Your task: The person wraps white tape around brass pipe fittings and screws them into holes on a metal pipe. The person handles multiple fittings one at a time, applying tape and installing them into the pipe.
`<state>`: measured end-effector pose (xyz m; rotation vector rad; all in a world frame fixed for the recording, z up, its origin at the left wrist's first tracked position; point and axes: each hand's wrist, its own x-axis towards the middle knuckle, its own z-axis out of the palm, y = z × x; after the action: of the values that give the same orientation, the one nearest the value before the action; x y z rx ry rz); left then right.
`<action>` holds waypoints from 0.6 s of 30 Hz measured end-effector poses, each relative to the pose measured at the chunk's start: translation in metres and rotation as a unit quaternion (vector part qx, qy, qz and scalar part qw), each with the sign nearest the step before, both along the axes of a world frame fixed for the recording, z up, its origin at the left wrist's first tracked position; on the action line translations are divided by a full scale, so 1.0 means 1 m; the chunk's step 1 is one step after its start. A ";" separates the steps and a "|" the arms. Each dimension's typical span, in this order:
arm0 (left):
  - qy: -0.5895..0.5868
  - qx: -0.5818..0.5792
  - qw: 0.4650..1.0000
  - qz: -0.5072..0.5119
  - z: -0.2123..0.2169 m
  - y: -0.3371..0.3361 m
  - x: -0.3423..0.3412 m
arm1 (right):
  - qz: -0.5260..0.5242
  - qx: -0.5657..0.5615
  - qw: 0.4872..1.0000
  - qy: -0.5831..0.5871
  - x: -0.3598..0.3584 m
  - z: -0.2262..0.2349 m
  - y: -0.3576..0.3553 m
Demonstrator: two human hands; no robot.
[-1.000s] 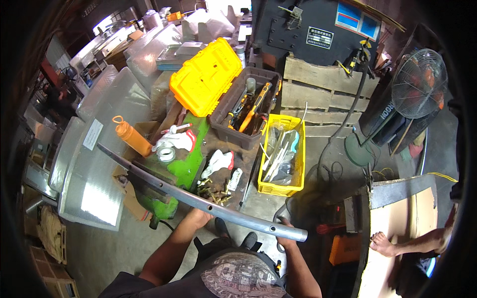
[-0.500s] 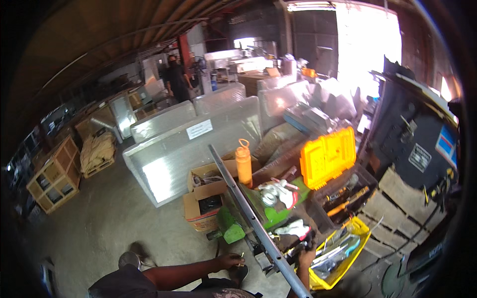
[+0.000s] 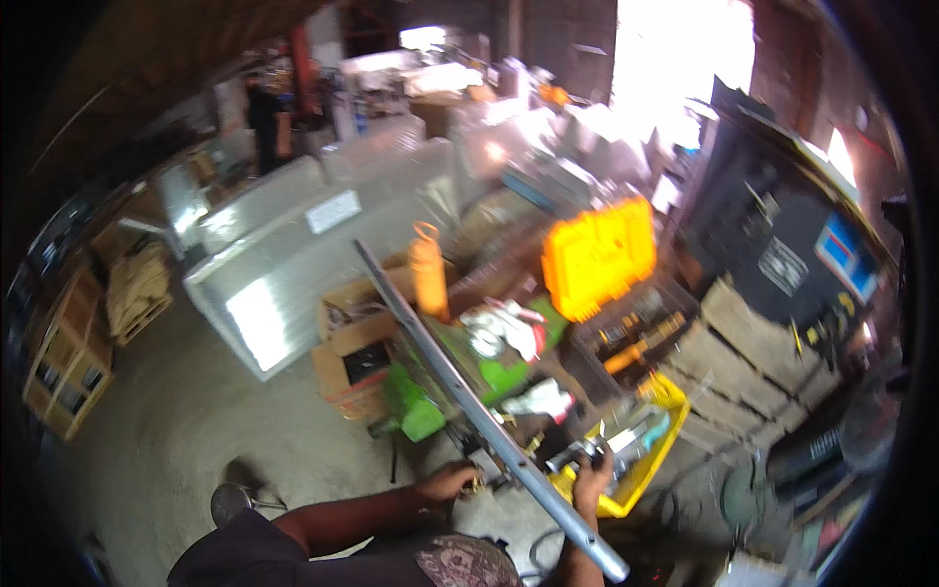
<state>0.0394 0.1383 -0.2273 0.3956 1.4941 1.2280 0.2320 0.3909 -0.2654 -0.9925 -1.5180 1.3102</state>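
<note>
My left hand (image 3: 448, 482) is closed by the near side of the bench, its fingers around a small brass-coloured piece (image 3: 473, 484), blurred. My right hand (image 3: 591, 474) is wrapped around a dark tool with a silvery part (image 3: 563, 457); its kind is too blurred to tell. Between the hands a long grey metal bar (image 3: 460, 391) with holes along it runs slantwise over the green bench (image 3: 419, 416). White gloves with red trim (image 3: 540, 399) lie just beyond the bar. Beside my right hand sits a yellow basket (image 3: 671, 396) of tools.
Beyond the bar stand an orange bottle (image 3: 427, 276) and an open cardboard box (image 3: 344, 367). A toolbox (image 3: 597, 357) with a raised orange lid (image 3: 600, 256) is at right, near a wooden pallet (image 3: 748, 333). Wrapped panels (image 3: 391, 210) and another person (image 3: 262, 122) are farther back.
The view has swung, so the scene sits farther left and higher. My right hand, with the dark tool, shows more clearly beside the bar. My left hand has come nearer the bar.
</note>
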 end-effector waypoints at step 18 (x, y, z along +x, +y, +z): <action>0.031 0.094 0.991 -0.095 0.066 -0.037 0.014 | 0.342 -0.172 0.924 -0.001 -0.007 0.113 -0.154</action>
<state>0.0530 0.1012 -0.1616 0.6916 1.3636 1.2158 0.2251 0.2370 -0.1525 -0.6749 -1.7473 2.1237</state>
